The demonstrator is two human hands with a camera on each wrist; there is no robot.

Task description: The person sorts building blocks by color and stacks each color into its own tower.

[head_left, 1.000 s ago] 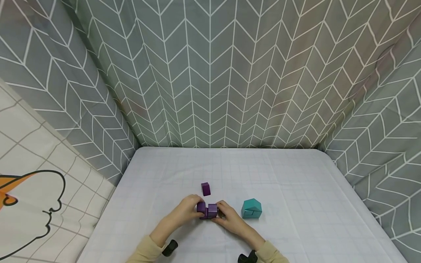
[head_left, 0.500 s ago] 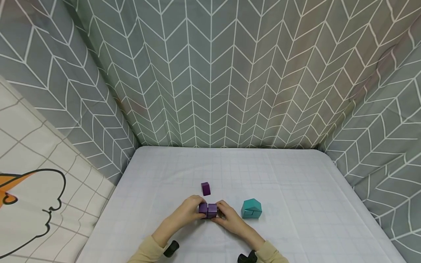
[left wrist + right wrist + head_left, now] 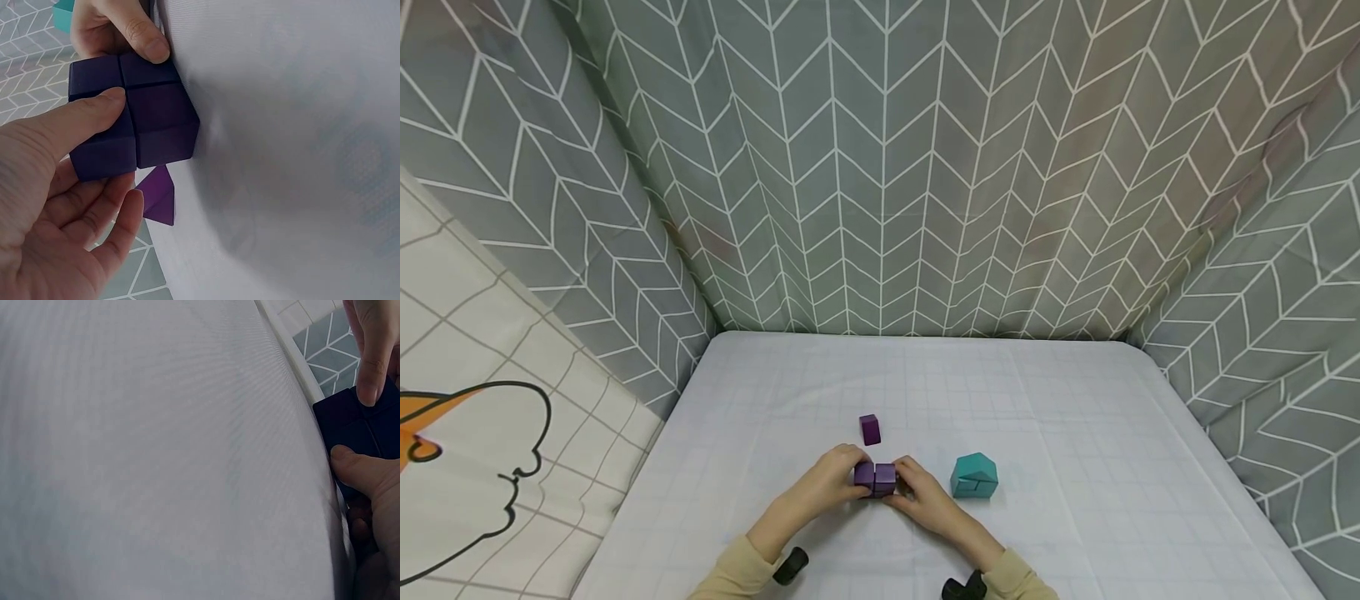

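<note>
Several purple blocks (image 3: 875, 478) stand pressed together two by two on the table, a thin seam between the upper pair. My left hand (image 3: 829, 479) holds their left side; in the left wrist view its thumb lies across an upper block (image 3: 103, 150), with the fingers behind. From the right, my right hand (image 3: 925, 498) pinches the other side, its thumb low on the front, as the right wrist view shows (image 3: 369, 475). Behind them lies a loose purple block (image 3: 870, 429), its slanted end showing in the left wrist view (image 3: 160, 197).
To the right of my right hand stands a teal stack of blocks (image 3: 974, 477) with a peaked top. A white cloth covers the table (image 3: 1075, 417). Patterned curtains (image 3: 880, 167) hang behind it and at the sides.
My left hand has moved slightly right, bringing the left upper purple block against the right one and closing the gap between them. In the last half second the hands have hardly moved.
</note>
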